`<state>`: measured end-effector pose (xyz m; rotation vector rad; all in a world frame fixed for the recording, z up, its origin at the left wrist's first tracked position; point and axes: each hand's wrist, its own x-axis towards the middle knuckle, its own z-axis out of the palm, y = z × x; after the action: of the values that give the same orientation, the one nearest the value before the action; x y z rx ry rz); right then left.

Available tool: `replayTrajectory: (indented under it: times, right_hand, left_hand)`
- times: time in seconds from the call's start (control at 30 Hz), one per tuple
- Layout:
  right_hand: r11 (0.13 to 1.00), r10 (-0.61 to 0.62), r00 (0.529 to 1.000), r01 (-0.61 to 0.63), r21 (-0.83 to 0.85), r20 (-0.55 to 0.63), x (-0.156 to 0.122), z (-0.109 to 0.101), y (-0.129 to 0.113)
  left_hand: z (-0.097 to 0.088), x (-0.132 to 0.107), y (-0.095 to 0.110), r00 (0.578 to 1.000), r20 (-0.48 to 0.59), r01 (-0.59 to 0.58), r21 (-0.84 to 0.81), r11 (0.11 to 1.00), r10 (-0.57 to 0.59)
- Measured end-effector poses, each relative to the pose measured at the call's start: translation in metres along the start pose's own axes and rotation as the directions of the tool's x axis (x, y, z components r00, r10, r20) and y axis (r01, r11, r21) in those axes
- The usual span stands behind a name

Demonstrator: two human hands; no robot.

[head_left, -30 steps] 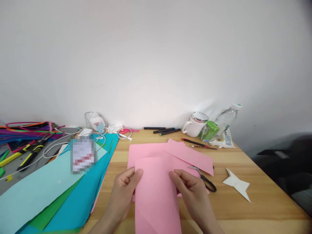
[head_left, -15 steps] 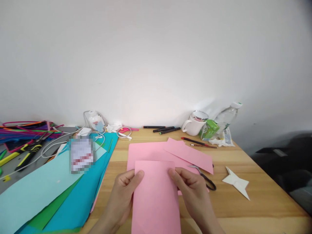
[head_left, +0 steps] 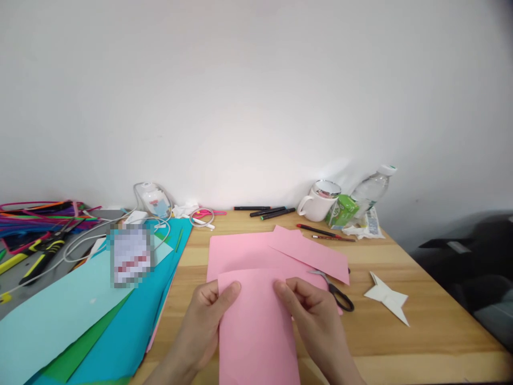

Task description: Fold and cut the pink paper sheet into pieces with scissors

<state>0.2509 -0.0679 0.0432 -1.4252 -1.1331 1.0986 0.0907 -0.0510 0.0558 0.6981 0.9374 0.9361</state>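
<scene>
A pink sheet of paper point(head_left: 256, 326) hangs upright between my two hands, its lower end running out of the picture. My left hand point(head_left: 206, 321) pinches the upper left corner, thumb on the near face. At the upper right corner my right hand point(head_left: 312, 315) grips it the same way. Behind lies a larger pink sheet point(head_left: 236, 251) flat on the table, with a narrower pink piece point(head_left: 316, 254) across its right side. Scissors point(head_left: 340, 297) with black handles rest at its right edge, blades partly over the pink paper. A white folded paper star point(head_left: 387, 298) lies farther right.
Blue and green paper sheets point(head_left: 132, 321) cover the left side, a blurred-out object point(head_left: 131, 256) on top. Pliers point(head_left: 48, 256), cables and coloured stems lie beyond. Markers point(head_left: 276, 213), a white mug point(head_left: 318, 202), a green carton point(head_left: 342, 211) and a bottle point(head_left: 372, 187) line the wall.
The held pink sheet's top edge has dipped slightly and bowed. Both thumbs have slid a little inward along it. The rest of the scene shifts slightly with the camera.
</scene>
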Motion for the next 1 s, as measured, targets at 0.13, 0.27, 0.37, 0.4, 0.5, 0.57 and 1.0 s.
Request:
replayTrajectory:
  times: [0.13, 0.27, 0.37, 0.4, 0.5, 0.57, 1.0]
  right_hand:
    - [0.999, -0.016, 1.000, 0.016, -0.033, -0.005, 0.002, 0.000, 0.001]
    - [1.000, 0.024, 0.989, -0.024, 0.003, 0.143, 0.004, -0.001, 0.006]
    - [0.997, 0.078, 0.943, -0.078, -0.013, 0.324, 0.006, -0.001, 0.012]
    - [0.996, 0.085, 0.941, -0.082, -0.023, 0.326, 0.008, 0.000, 0.014]
    - [0.998, 0.057, 0.984, -0.056, -0.013, 0.168, 0.019, 0.001, 0.017]
    - [0.999, 0.036, 0.997, -0.036, -0.004, 0.067, 0.030, 0.001, 0.018]
    - [0.991, -0.011, 1.000, 0.009, -0.130, -0.013, 0.055, 0.005, 0.026]
  left_hand:
    - [-0.002, -0.002, -0.004, 0.997, -0.070, -0.033, 0.108, 0.994, 0.040]
    - [-0.003, 0.003, -0.001, 0.985, -0.157, -0.045, 0.167, 0.985, 0.071]
    - [-0.004, 0.011, 0.005, 0.975, -0.194, -0.096, 0.090, 0.991, 0.112]
    - [-0.005, 0.013, 0.006, 0.978, -0.177, -0.105, 0.063, 0.992, 0.115]
    - [-0.006, 0.015, 0.006, 1.000, -0.013, -0.006, 0.038, 0.999, 0.006]
    - [-0.007, 0.011, 0.002, 0.984, 0.124, 0.120, 0.074, 0.990, -0.128]
    - [-0.013, 0.004, -0.006, 0.927, 0.150, 0.314, 0.195, 0.929, -0.345]
